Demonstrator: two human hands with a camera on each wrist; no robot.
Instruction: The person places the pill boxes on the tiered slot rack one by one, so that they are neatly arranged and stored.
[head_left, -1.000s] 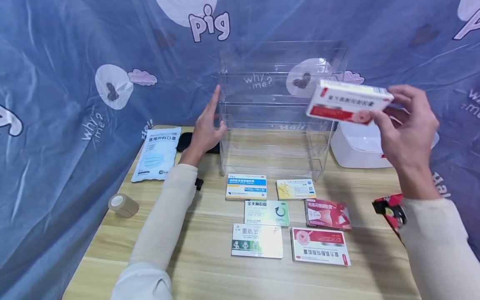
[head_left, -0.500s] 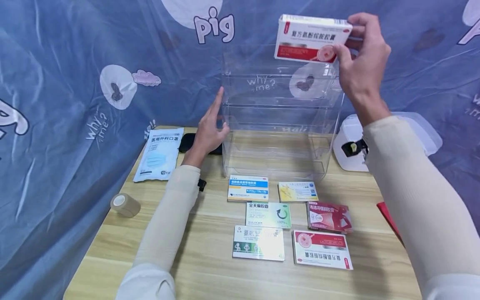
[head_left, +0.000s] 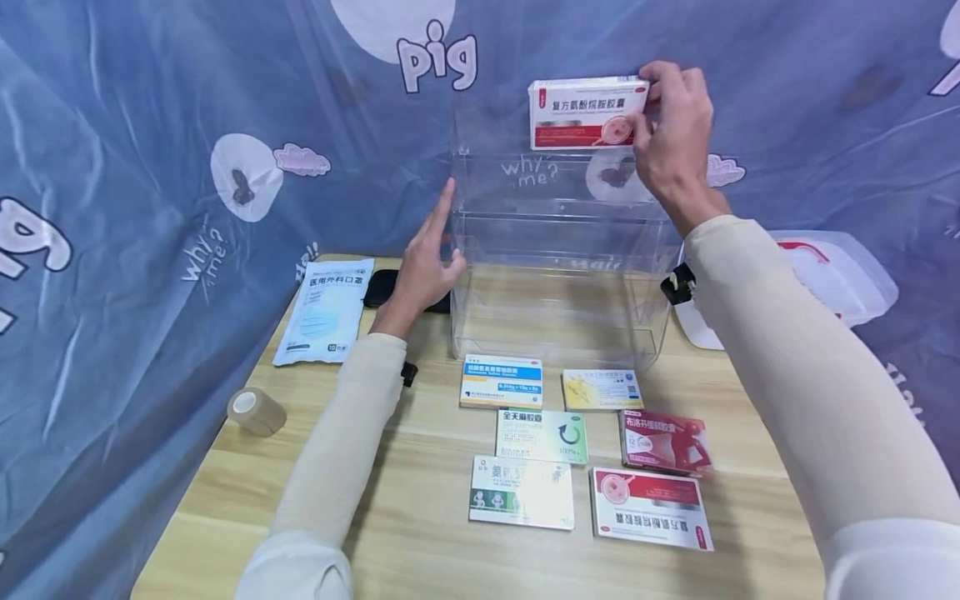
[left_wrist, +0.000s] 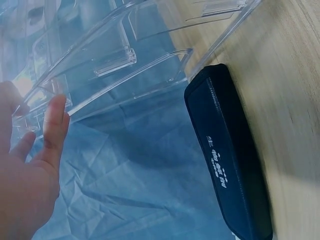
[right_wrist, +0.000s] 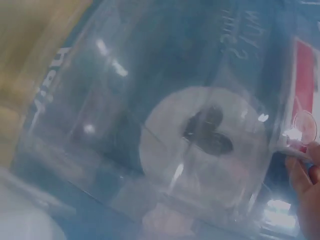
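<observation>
Clock positions are taken around the clear rack [head_left: 547,217] in the head view. At 12 o'clock, over its top tier, is a red-and-white box [head_left: 581,117]; the right hand [head_left: 678,137], toward 1 o'clock, pinches its right end, the fingers behind partly hidden. Whether the box rests on the rack cannot be told. The right wrist view is hazy and cuts off box and hand at 3 o'clock. At 9 o'clock the left hand [head_left: 423,271], fingers extended, lies along the rack's side; contact is unclear. Beyond it is a black case [left_wrist: 232,155], partly covered in the head view. Toward 6 o'clock, medicine boxes lie on the table [head_left: 420,542]; glare obscures print on a white-and-green box [head_left: 521,492]. At 3 o'clock, the right sleeve [head_left: 795,342] partly hides a white container [head_left: 847,271].
</observation>
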